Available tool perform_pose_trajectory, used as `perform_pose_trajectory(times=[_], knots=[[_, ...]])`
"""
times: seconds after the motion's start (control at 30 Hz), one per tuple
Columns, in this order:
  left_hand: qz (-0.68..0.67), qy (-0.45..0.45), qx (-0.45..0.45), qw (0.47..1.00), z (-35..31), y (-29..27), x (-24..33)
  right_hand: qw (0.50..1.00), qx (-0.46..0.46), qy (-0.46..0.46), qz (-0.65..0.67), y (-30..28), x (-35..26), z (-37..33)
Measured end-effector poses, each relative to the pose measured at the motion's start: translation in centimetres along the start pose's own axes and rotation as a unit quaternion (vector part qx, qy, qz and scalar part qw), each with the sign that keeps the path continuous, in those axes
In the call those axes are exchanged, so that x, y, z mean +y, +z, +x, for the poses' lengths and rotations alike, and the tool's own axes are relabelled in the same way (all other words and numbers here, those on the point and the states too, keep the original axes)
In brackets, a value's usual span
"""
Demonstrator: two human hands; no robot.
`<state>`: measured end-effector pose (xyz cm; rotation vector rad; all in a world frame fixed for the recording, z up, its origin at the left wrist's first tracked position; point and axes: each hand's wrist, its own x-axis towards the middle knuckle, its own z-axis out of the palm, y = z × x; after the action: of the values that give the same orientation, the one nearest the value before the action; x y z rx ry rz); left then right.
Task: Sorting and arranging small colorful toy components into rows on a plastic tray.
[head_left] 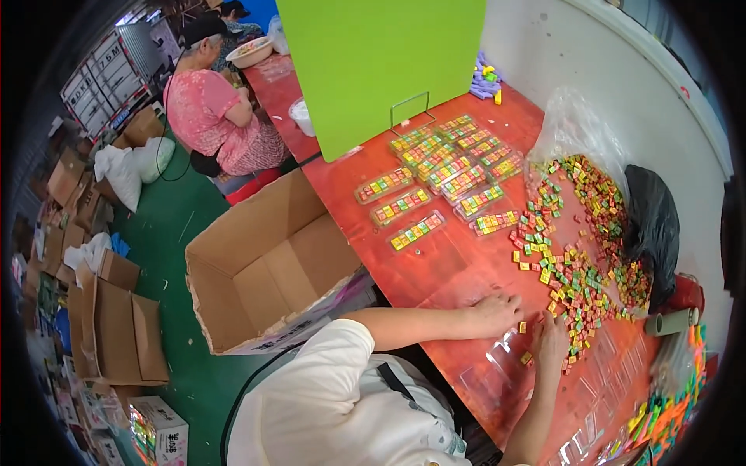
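Small printed cubes (575,295) in red, yellow and green lie loose in a heap on the red table. My left hand (497,314) is bent over the tabletop at the heap's near-left edge, fingers curled; what they hold, if anything, is hidden. Close by on its right, my right hand (549,340) touches the edge of the heap with its fingers drawn together, and I cannot make out what is in them. A single yellow cube (523,327) sits between the hands. Below them is a clear plastic tray (486,380). Farther off, several clear trays filled with cubes (416,231) lie in rows.
An open cardboard box (264,283) stands left of the table (404,287). A green board (381,70) rises at the back. A clear bag (579,132) and a black bag (653,225) flank the heap. Clear trays (598,412) lie front right. A person in pink (210,116) sits far left.
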<state>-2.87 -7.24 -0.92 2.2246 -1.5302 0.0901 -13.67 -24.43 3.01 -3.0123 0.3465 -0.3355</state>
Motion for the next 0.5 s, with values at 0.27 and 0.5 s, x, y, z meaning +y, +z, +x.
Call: perform_pose_trajectory(times=[0.27, 0.5], knots=[[0.039, -0.023, 0.031, 0.998, -0.3, 0.3, -2.8, 0.998, -0.031, -0.005, -0.053, 1.9, 0.0, 3.6], [0.005, -0.067, -0.013, 0.998, -2.0, -2.7, -4.3, 0.993, -0.034, -0.111, 0.026, 1.6, -3.5, 4.6]])
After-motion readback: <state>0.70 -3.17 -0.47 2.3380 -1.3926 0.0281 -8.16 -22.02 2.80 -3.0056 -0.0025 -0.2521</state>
